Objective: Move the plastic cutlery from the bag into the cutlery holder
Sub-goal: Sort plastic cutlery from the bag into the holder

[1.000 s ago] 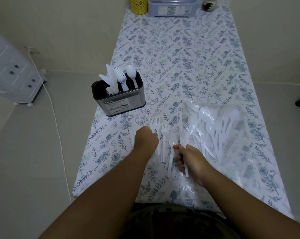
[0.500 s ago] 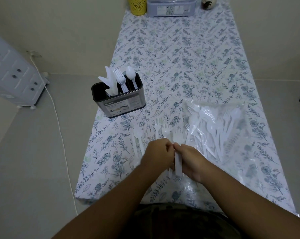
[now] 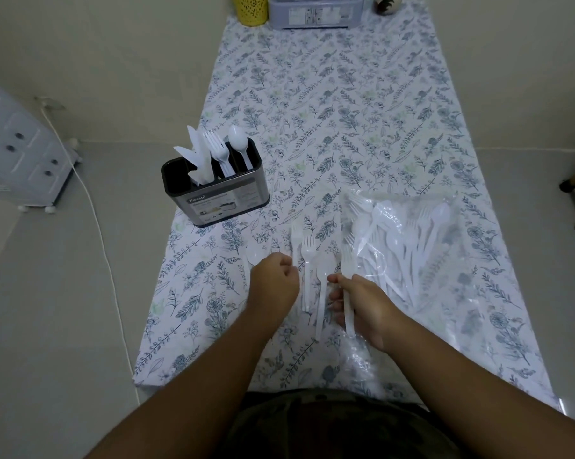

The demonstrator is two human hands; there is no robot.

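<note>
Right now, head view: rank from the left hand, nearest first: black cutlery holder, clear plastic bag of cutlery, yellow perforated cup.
1. Black cutlery holder, up-left of the left hand.
2. Clear plastic bag of cutlery, to the right, past the right hand, which holds a white plastic fork.
3. Yellow perforated cup, at the table's far end.

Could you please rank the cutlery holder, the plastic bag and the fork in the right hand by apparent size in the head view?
1. plastic bag
2. cutlery holder, farther off yet plainly smaller
3. fork, held in the right hand
</note>
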